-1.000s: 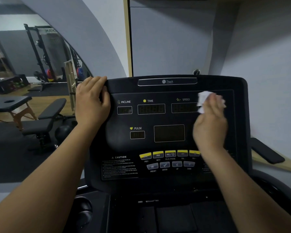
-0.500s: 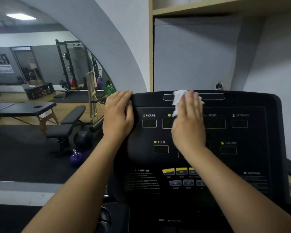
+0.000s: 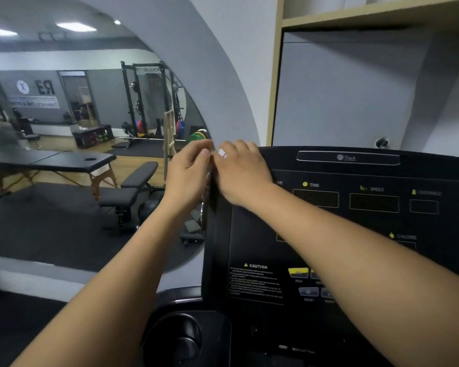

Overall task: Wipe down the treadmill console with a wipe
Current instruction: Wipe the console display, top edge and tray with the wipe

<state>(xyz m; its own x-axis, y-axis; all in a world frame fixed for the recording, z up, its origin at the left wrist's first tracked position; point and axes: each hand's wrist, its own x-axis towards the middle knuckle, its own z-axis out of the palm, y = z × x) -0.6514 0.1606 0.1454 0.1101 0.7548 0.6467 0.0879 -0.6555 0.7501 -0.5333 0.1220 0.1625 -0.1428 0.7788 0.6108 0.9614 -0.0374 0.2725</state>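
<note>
The treadmill console (image 3: 435, 168) bears a "TheA" logo (image 3: 347, 158) on the bar along its top edge. Below that come the labels "TIME" (image 3: 314, 185), beside a yellow dot, and "SPEED" (image 3: 376, 189). A third label (image 3: 429, 193) toward the right edge is too blurred to read, and "CALORIE" (image 3: 406, 237) sits lower down. Near the left edge, a warning panel (image 3: 255, 284) is headed "CAUTION" beside a yellow triangle, and its small print is illegible. The caption "PREV" (image 3: 298, 281) sits under a yellow button. In the mirror (image 3: 64, 221), reversed, "ROGUE" shows on the squat rack (image 3: 153, 70) and "R3" on the far wall (image 3: 45, 87).
</note>
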